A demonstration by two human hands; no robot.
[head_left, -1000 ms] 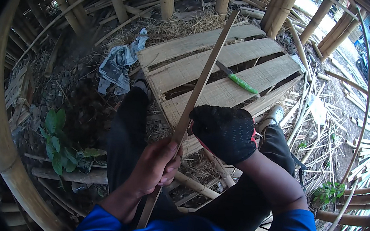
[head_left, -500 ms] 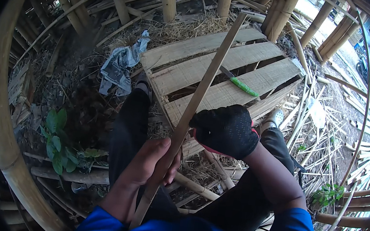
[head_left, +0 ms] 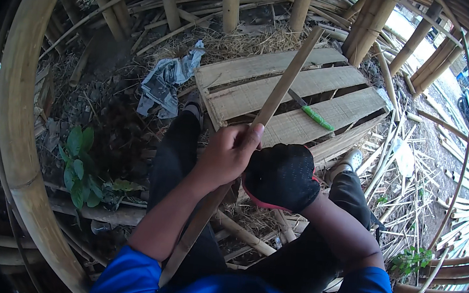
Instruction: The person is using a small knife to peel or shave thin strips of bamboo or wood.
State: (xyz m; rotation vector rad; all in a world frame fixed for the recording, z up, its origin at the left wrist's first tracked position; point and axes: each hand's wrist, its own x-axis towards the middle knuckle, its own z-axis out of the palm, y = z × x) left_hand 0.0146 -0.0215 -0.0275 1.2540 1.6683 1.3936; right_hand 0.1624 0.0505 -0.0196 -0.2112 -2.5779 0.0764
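Note:
A long, flat bamboo strip slants from my lap up across the slatted wooden crate in front of me. My bare left hand is wrapped round its middle, the thumb lying along the upper face. Close against the strip's right side, my right hand, in a black glove with red edging, is closed in a fist. Its fingers are turned away, so what it holds is hidden. A knife with a green handle lies on the crate top, its blade pointing to the far left.
Crumpled printed paper lies left of the crate. A thick bamboo pole curves up the left side, near a leafy plant. Bamboo posts stand behind the crate. Split bamboo strips are strewn over the ground at right.
My left hand has slid up the strip, now beside and slightly above the right fist. The right hand has shifted slightly nearer and to the right. The view has turned a little.

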